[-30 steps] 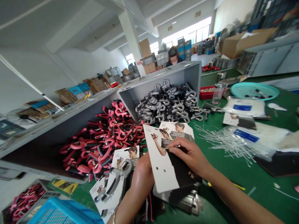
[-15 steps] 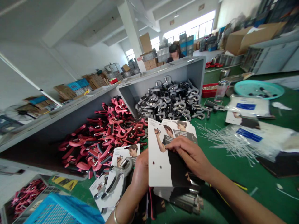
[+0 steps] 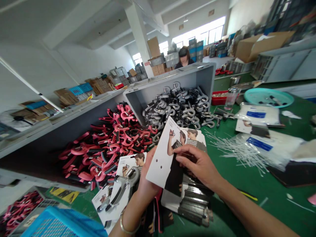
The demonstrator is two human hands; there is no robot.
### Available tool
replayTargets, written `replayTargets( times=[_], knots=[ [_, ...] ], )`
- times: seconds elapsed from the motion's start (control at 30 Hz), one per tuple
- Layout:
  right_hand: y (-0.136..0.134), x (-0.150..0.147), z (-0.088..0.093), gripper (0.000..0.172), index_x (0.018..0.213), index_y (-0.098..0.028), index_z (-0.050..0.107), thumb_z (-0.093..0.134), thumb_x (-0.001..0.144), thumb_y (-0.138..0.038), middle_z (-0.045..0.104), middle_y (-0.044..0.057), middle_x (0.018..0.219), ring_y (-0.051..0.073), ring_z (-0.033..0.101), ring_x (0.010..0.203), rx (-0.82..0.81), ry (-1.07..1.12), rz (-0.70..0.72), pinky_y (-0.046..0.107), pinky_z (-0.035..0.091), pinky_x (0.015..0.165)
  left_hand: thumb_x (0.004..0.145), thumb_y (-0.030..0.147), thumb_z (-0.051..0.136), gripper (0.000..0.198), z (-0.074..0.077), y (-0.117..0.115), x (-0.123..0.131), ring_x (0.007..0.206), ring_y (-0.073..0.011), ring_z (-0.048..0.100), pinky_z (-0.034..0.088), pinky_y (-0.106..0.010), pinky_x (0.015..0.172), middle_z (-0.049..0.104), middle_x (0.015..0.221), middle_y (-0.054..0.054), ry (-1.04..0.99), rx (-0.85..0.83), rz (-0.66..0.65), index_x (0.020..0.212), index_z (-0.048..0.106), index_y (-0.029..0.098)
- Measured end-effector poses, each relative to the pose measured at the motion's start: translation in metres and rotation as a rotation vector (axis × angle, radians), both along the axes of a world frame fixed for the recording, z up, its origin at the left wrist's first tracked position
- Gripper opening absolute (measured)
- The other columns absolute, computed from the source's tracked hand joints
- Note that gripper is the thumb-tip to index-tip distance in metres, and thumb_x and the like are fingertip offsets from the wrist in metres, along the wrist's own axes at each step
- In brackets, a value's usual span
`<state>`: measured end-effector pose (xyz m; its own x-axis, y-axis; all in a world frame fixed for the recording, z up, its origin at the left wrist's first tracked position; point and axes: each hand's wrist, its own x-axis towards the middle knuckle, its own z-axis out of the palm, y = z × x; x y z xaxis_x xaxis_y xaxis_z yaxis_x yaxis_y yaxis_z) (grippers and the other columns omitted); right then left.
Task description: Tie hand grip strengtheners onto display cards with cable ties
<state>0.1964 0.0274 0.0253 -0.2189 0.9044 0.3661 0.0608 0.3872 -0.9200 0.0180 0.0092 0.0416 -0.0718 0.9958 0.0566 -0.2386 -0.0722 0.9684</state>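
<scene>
A printed cardboard backing card (image 3: 164, 154), with a picture of a person and two punched holes, is tilted in front of me. My left hand (image 3: 148, 177) grips it by the left edge, its fingers mostly hidden behind. My right hand (image 3: 197, 163) is at the card's right side, index finger and thumb apart, fingertips close to its face. Under the right hand stands a pile of like cards (image 3: 197, 136), beside shiny dark wrapped bundles (image 3: 195, 197). Left of my left hand, a grey hand gripper (image 3: 124, 191) lies fastened on its card.
Tipped grey crates hold red hand grippers (image 3: 116, 141) and grey hand grippers (image 3: 180, 105). White cable ties (image 3: 242, 149), plastic bags (image 3: 259, 113), a turquoise plate (image 3: 269, 95) and a glass jar (image 3: 231, 98) lie right. A blue basket (image 3: 61, 223) is front left. Beyond the crates sits a person (image 3: 184, 59).
The top card has moved left and tilted away from the pile with my left hand. My right hand's thumb and index finger have spread apart.
</scene>
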Motion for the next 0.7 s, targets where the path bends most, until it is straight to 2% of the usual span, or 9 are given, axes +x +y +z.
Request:
replayTargets(
  times=[0.1, 0.2, 0.3, 0.33, 0.4, 0.5, 0.57, 0.63, 0.7],
  knots=[
    [-0.003, -0.008, -0.001, 0.014, 0.1, -0.024, 0.067, 0.068, 0.088, -0.032, 0.066, -0.001, 0.088, 0.013, 0.059, 0.07, -0.121, 0.185, 0.009, 0.025, 0.048, 0.064, 0.072, 0.049, 0.074, 0.048, 0.006, -0.003, 0.0, 0.075, -0.0201, 0.065, 0.052, -0.03, 0.069, 0.073, 0.089, -0.004, 0.106, 0.064, 0.011, 0.11, 0.069, 0.021],
    [-0.004, -0.011, -0.002, 0.012, 0.088, -0.022, 0.065, 0.07, 0.087, -0.032, 0.062, -0.002, 0.08, 0.012, 0.055, 0.065, -0.127, 0.258, 0.029, 0.024, 0.047, 0.06, 0.074, 0.056, 0.072, 0.055, 0.023, -0.01, -0.007, 0.094, -0.0273, 0.066, 0.052, -0.033, 0.081, 0.073, 0.105, -0.01, 0.291, 0.108, -0.028, 0.115, 0.07, 0.019],
    [-0.004, -0.01, 0.0, 0.007, 0.087, -0.022, 0.067, 0.068, 0.089, -0.029, 0.063, -0.001, 0.084, 0.014, 0.057, 0.076, -0.013, 0.19, -0.015, 0.026, 0.047, 0.071, 0.083, 0.068, 0.054, 0.067, 0.043, -0.014, -0.021, 0.107, -0.0338, 0.065, 0.053, -0.038, 0.085, 0.07, 0.12, -0.014, 0.299, 0.036, -0.185, 0.126, 0.064, 0.018],
    [-0.004, -0.01, 0.001, 0.005, 0.088, -0.022, 0.067, 0.068, 0.089, -0.027, 0.063, 0.0, 0.086, 0.015, 0.058, 0.081, 0.036, 0.162, -0.035, 0.028, 0.047, 0.076, 0.083, 0.065, 0.057, 0.065, 0.048, -0.014, -0.027, 0.11, -0.0337, 0.064, 0.053, -0.037, 0.087, 0.069, 0.123, -0.013, 0.32, -0.002, -0.202, 0.129, 0.063, 0.02],
    [-0.004, -0.01, 0.005, 0.004, 0.086, -0.022, 0.067, 0.067, 0.09, -0.024, 0.063, 0.001, 0.09, 0.016, 0.059, 0.089, 0.117, 0.126, -0.065, 0.03, 0.046, 0.084, 0.078, 0.052, 0.071, 0.058, 0.055, -0.015, -0.038, 0.111, -0.0311, 0.064, 0.054, -0.032, 0.086, 0.069, 0.124, -0.01, 0.393, -0.101, -0.148, 0.128, 0.064, 0.023],
    [-0.008, -0.006, 0.005, 0.004, 0.087, -0.024, 0.066, 0.066, 0.091, -0.024, 0.063, 0.002, 0.098, 0.018, 0.06, 0.097, 0.196, 0.181, -0.16, 0.033, 0.046, 0.09, 0.071, 0.046, 0.079, 0.056, 0.056, -0.017, -0.046, 0.086, -0.0252, 0.071, 0.056, -0.026, 0.065, 0.076, 0.107, -0.007, 0.441, -0.25, -0.047, 0.12, 0.068, 0.022],
    [-0.011, 0.009, -0.004, 0.002, 0.092, -0.025, 0.064, 0.062, 0.093, -0.026, 0.063, 0.003, 0.105, 0.019, 0.06, 0.103, 0.232, 0.212, -0.302, 0.035, 0.046, 0.094, 0.071, 0.046, 0.079, 0.057, 0.05, -0.018, -0.045, 0.062, -0.0191, 0.068, 0.051, -0.023, 0.05, 0.077, 0.089, -0.005, 0.443, -0.31, -0.065, 0.12, 0.067, 0.019],
    [-0.009, 0.037, -0.023, 0.01, 0.102, -0.026, 0.061, 0.053, 0.098, -0.029, 0.063, 0.005, 0.112, 0.019, 0.06, 0.107, 0.213, 0.055, -0.469, 0.036, 0.048, 0.094, 0.073, 0.045, 0.076, 0.056, 0.041, -0.019, -0.041, 0.046, -0.0139, 0.06, 0.043, -0.021, 0.041, 0.074, 0.074, -0.002, 0.425, -0.324, -0.075, 0.121, 0.065, 0.018],
    [0.0, 0.076, -0.051, 0.021, 0.114, -0.025, 0.058, 0.042, 0.102, -0.032, 0.064, 0.006, 0.114, 0.019, 0.062, 0.103, 0.117, -0.311, -0.591, 0.035, 0.052, 0.088, 0.075, 0.044, 0.074, 0.054, 0.03, -0.02, -0.035, 0.041, -0.0121, 0.056, 0.04, -0.019, 0.04, 0.07, 0.062, 0.001, 0.4, -0.325, -0.039, 0.12, 0.063, 0.017]
  ],
)
